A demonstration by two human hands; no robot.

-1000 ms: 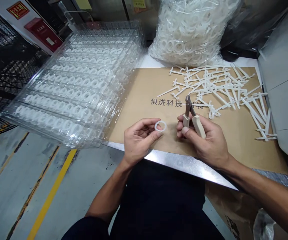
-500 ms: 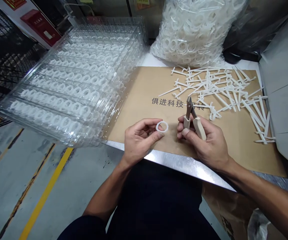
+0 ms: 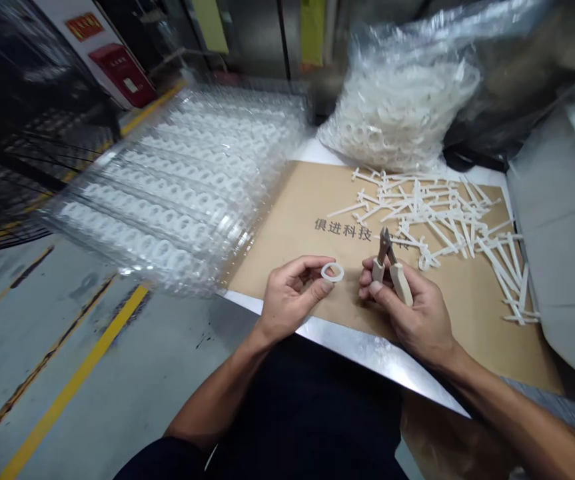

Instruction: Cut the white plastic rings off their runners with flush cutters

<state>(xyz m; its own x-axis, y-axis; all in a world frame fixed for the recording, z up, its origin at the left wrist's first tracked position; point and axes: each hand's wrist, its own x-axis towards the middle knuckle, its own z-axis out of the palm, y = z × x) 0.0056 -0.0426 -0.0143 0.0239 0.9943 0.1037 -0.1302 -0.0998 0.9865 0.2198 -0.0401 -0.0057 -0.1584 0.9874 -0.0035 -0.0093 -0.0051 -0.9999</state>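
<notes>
ring (image 3: pixel 340 277) and cutters (image 3: pixel 384 248) sit near each other but apart, one in each of the hands, over the near part of a brown sheet (image 3: pixel 287 247) on the desk (image 3: pixel 357 340). the left hand (image 3: pixel 290 297) pinches the ring by its edge between thumb and fingertips, a light hold that seems meant to leave most of the rim exposed. the right hand (image 3: pixel 420 313) grasps the cutters, tips away from the body and handles spread, probably so a squeeze needs no regrip; whether the blades are parted, i cannot tell. loose white strips (image 3: pixel 417 193) lie heaped beyond, perhaps to leave working room in front. a clear tray (image 3: pixel 247 240) with rows of rings stands on the left; a bag (image 3: pixel 392 50) behind likely keeps its bulk out of the way.
</notes>
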